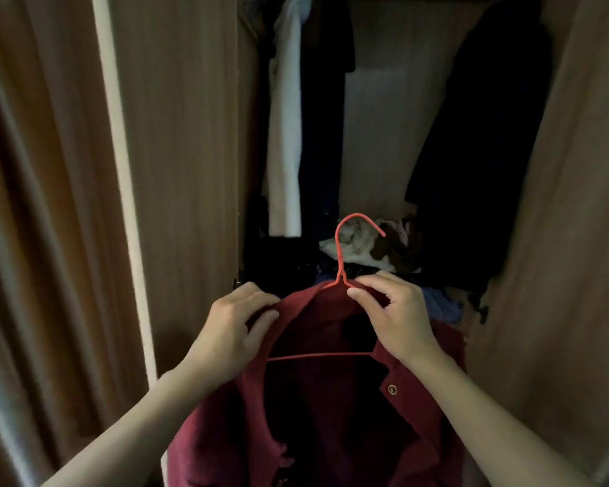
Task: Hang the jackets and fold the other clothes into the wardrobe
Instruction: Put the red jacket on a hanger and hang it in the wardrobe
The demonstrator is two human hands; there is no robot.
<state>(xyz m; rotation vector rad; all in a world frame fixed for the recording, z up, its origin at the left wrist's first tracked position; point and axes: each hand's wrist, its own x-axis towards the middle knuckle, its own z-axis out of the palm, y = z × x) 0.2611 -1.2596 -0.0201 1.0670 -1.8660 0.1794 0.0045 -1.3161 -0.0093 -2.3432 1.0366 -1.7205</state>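
Note:
A dark red jacket (317, 409) hangs on a red wire hanger (339, 251) that I hold up in front of the open wardrobe (377, 142). My left hand (232, 328) pinches the jacket's left shoulder and collar. My right hand (398, 318) grips the hanger's neck and the collar just below the hook. The hook points up and to the right, free of any rail. A brass button (392, 389) shows on the right lapel.
Inside the wardrobe hang a white garment (285, 135) and dark clothes (479, 152). A loose pile of clothes (377, 247) lies on the shelf behind the hook. Wooden doors stand open at left (183, 170) and right (570, 240).

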